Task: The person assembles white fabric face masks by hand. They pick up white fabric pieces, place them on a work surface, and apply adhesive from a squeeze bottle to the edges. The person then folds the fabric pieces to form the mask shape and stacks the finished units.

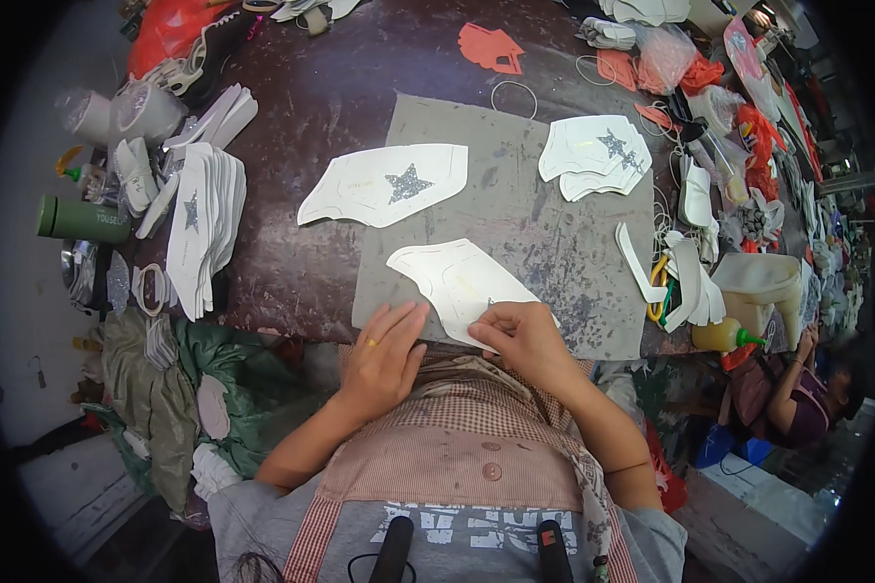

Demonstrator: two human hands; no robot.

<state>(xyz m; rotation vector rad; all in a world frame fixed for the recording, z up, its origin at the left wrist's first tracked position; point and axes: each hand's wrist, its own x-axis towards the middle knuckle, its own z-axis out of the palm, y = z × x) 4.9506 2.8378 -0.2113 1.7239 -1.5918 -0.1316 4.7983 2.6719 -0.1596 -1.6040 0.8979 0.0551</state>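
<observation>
In front of me a white shoe upper piece point(457, 277) lies on a grey board point(515, 223) at the table's near edge. My right hand point(530, 340) is closed in a pinch at its near edge, covering most of a dark star mark. Fingers of my left hand point(384, 355) are stretched out beside the piece's left edge; that hand wears a ring and holds nothing. Farther off, another white upper piece point(360, 185) with a glittery silver star point(407, 184) lies partly on the board. Two or so overlapping starred pieces point(593, 151) are at the board's far right.
A stack of white upper pieces point(204, 223) stands at the left, near a green bottle point(83, 220). On the right are white strips point(690, 282), a yellowish bottle with a green nozzle point(717, 335) and a plastic tub point(756, 276). Beyond them, at right, another person point(797, 389) sits.
</observation>
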